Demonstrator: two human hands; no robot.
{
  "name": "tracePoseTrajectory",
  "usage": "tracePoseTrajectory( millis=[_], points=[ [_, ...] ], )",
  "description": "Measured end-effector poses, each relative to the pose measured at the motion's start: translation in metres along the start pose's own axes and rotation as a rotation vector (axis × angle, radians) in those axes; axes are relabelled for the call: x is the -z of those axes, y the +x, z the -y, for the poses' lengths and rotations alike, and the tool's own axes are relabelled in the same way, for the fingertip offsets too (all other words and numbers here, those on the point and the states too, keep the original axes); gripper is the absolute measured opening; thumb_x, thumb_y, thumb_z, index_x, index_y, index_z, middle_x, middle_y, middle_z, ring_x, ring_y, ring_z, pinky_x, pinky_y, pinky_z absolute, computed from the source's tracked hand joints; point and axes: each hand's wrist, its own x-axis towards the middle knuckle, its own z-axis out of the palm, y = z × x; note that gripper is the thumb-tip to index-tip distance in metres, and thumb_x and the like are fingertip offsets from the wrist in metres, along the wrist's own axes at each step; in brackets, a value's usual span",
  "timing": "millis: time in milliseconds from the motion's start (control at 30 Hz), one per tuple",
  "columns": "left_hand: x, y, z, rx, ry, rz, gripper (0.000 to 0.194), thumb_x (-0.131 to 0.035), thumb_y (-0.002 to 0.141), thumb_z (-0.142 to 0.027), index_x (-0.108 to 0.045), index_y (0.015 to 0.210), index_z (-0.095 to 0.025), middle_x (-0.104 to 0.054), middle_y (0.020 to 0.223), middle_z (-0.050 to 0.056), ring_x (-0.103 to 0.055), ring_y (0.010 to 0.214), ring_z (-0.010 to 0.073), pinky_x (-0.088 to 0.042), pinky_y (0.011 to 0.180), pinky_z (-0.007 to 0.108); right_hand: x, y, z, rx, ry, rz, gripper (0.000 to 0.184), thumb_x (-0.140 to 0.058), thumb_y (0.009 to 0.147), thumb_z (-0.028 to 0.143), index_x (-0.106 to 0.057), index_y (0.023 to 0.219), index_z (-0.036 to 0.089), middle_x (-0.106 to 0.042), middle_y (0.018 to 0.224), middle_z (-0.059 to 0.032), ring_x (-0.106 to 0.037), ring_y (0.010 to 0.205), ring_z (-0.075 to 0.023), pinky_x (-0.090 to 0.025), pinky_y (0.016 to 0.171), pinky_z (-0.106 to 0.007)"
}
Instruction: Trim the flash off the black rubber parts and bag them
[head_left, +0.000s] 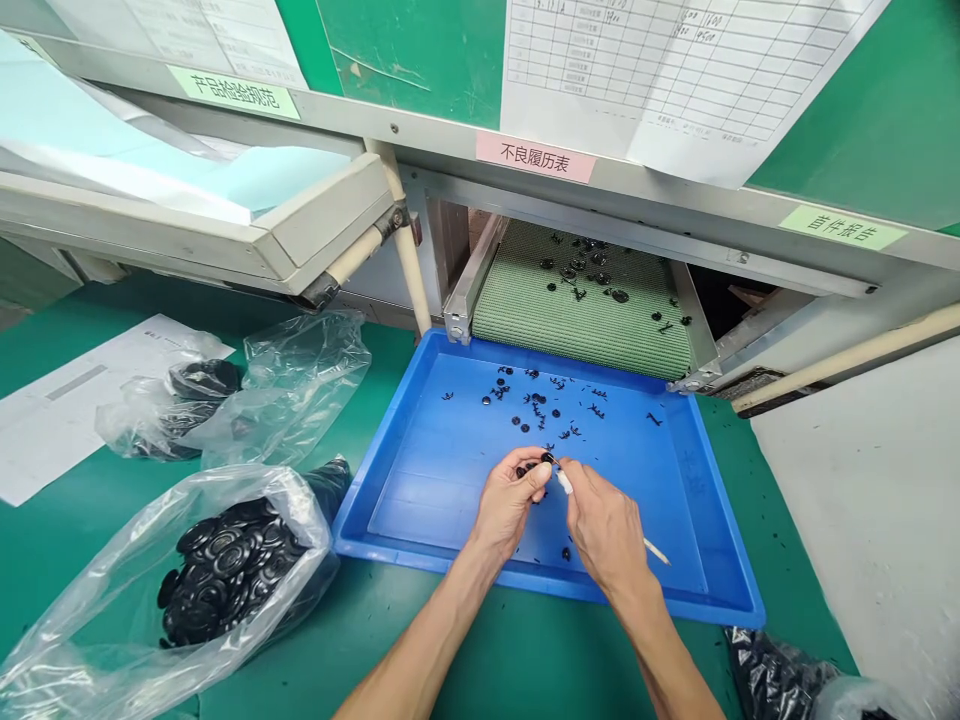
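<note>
Left hand [510, 500]: one black piece [547, 458] (right hand [607, 535]: swab [564, 483])

Pink label [535, 157] on metal frame rail [420, 130]: 不良履历表. Pale green label [233, 91], upper left: 产品检验规范. Second green label [842, 228], right: characters unclear. Ruled paper sheet [660, 80]: handwritten figures, too small to read reliably.
</note>
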Motion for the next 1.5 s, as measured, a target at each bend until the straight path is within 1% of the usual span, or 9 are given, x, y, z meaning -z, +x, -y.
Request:
tracePoseTrajectory(
  millis=[467, 767, 867, 933, 1067, 1167, 1233, 1400, 1500],
  points=[
    [-0.003, -0.003, -0.004, -0.040, 0.044, -0.008, 0.030, -0.078, 0.063, -0.027, -0.066, 0.087, -0.015, -0.055, 0.070, -0.002, -0.041, 0.051, 0.0041, -0.031, 0.051, 0.021, 0.002, 0.000, 0.006, 0.011, -0.023, -0.030, 0.025, -0.042, 0.088, 0.011, -0.059, 0.103, 0.022, -0.065, 0.085, -0.0026, -0.060, 0.075, -0.0135, -0.030, 0.056, -0.023],
    [-0.005, -0.003, -0.005, -0.051, 0.097, -0.026, 0.028, -0.075, 0.066, -0.030, -0.063, 0.087, -0.015, -0.054, 0.066, -0.003, -0.041, 0.050, 0.0048, -0.031, 0.051, 0.021, -0.002, 0.000, 0.016, -0.064, -0.031, -0.017, 0.021, -0.043, 0.086, 0.011, -0.058, 0.096, 0.022, -0.061, 0.079, -0.0010, -0.058, 0.069, -0.0125, -0.029, 0.054, -0.024],
    [-0.005, -0.002, -0.005, -0.072, 0.132, -0.045, 0.024, -0.074, 0.068, -0.030, -0.062, 0.082, -0.014, -0.051, 0.062, -0.004, -0.039, 0.048, 0.0044, -0.029, 0.050, 0.020, -0.004, 0.000, 0.018, -0.092, 0.054, -0.025, 0.020, -0.041, 0.085, 0.010, -0.058, 0.088, 0.020, -0.058, 0.078, -0.0020, -0.055, 0.067, -0.0123, -0.029, 0.054, -0.023],
    [-0.004, -0.001, -0.004, -0.093, 0.163, -0.045, 0.024, -0.073, 0.070, -0.032, -0.062, 0.082, -0.014, -0.053, 0.062, -0.004, -0.039, 0.048, 0.0045, -0.030, 0.050, 0.020, -0.006, 0.004, 0.016, -0.124, 0.242, 0.036, 0.022, -0.038, 0.084, 0.010, -0.058, 0.083, 0.019, -0.057, 0.071, -0.0003, -0.051, 0.061, -0.0113, -0.029, 0.054, -0.022],
    [-0.002, 0.001, -0.004, -0.118, 0.185, -0.072, 0.026, -0.071, 0.071, -0.036, -0.063, 0.082, -0.013, -0.056, 0.060, -0.002, -0.042, 0.050, 0.0063, -0.034, 0.052, 0.021, -0.021, 0.020, -0.002, -0.184, 0.696, 0.253, 0.028, -0.032, 0.086, 0.017, -0.060, 0.082, 0.018, -0.052, 0.057, 0.0034, -0.043, 0.049, -0.0098, -0.029, 0.050, -0.020],
    [-0.001, 0.003, -0.004, -0.099, 0.144, -0.172, 0.027, -0.074, 0.067, -0.033, -0.062, 0.081, -0.013, -0.059, 0.068, -0.001, -0.041, 0.049, 0.0046, -0.032, 0.049, 0.020, -0.038, 0.037, -0.027, -0.333, 0.610, 0.245, 0.030, -0.032, 0.084, 0.016, -0.062, 0.085, 0.017, -0.055, 0.058, 0.0011, -0.044, 0.049, -0.0109, -0.030, 0.050, -0.021],
    [-0.001, 0.004, -0.004, -0.081, 0.086, -0.178, 0.025, -0.075, 0.067, -0.030, -0.062, 0.081, -0.013, -0.061, 0.075, 0.001, -0.043, 0.051, 0.0039, -0.031, 0.048, 0.018, -0.048, 0.050, -0.043, -0.395, 0.490, 0.193, 0.029, -0.035, 0.080, 0.013, -0.063, 0.087, 0.016, -0.059, 0.063, -0.0021, -0.049, 0.056, -0.0133, -0.032, 0.054, -0.022],
    [0.000, 0.004, -0.007, 0.063, -0.117, -0.087, 0.019, -0.073, 0.065, -0.020, -0.057, 0.075, -0.015, -0.065, 0.083, 0.005, -0.054, 0.062, 0.0081, -0.034, 0.047, 0.017, -0.064, 0.091, -0.060, -0.324, 0.434, 0.139, 0.040, -0.042, 0.076, 0.010, -0.062, 0.110, 0.019, -0.066, 0.093, -0.0074, -0.057, 0.080, -0.0173, -0.038, 0.069, -0.025],
    [0.002, 0.005, -0.008, 0.102, -0.157, -0.103, 0.018, -0.073, 0.064, -0.017, -0.058, 0.075, -0.015, -0.065, 0.081, 0.004, -0.056, 0.064, 0.0093, -0.036, 0.048, 0.017, -0.070, 0.111, -0.056, -0.278, 0.437, 0.143, 0.042, -0.044, 0.072, 0.006, -0.064, 0.107, 0.019, -0.066, 0.099, -0.0079, -0.058, 0.085, -0.0177, -0.039, 0.074, -0.025]
  ],
)
